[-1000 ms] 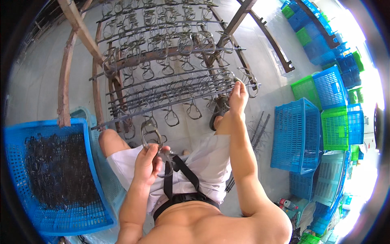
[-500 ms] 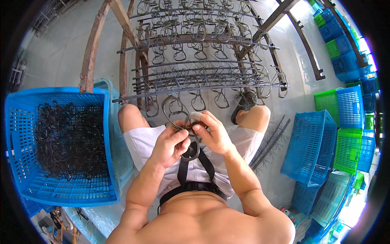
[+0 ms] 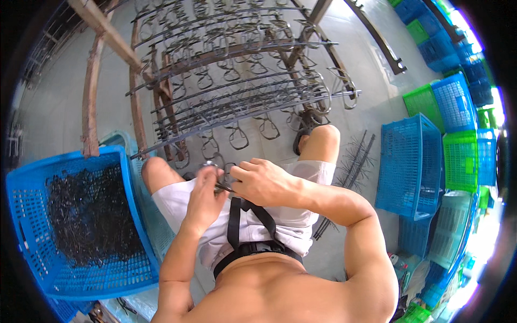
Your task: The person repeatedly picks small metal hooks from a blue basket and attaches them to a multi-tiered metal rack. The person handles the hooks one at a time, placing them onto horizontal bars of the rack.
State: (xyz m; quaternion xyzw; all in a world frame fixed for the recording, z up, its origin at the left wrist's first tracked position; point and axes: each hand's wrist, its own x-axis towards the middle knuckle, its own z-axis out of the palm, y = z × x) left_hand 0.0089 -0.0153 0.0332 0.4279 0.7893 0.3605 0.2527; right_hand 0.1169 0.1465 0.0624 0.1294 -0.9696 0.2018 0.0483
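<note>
Both hands meet over the lap: the left hand (image 3: pixel 202 196) and right hand (image 3: pixel 258 180) pinch a small wire clip (image 3: pixel 218 177) between them. Ahead stands a wire rack (image 3: pixel 237 91) hung with clips. Beside the left hand sits a blue basket (image 3: pixel 32 215) of dark clips.

Blue plastic basket (image 3: pixel 32 215) at the left, filled with small dark metal clips (image 3: pixel 89 215). Ahead, a rough wooden frame (image 3: pixel 89 91) carrying long metal rods (image 3: pixel 242 105) hung with wire loops. Pale concrete floor (image 3: pixel 59 102) beneath. At the right, a tall blue crate (image 3: pixel 412 161), with green crates (image 3: pixel 460 159) and further blue ones stacked just beside and behind. Loose bundle of dark rods (image 3: pixel 353 161) lying on the floor near the blue crate.
</note>
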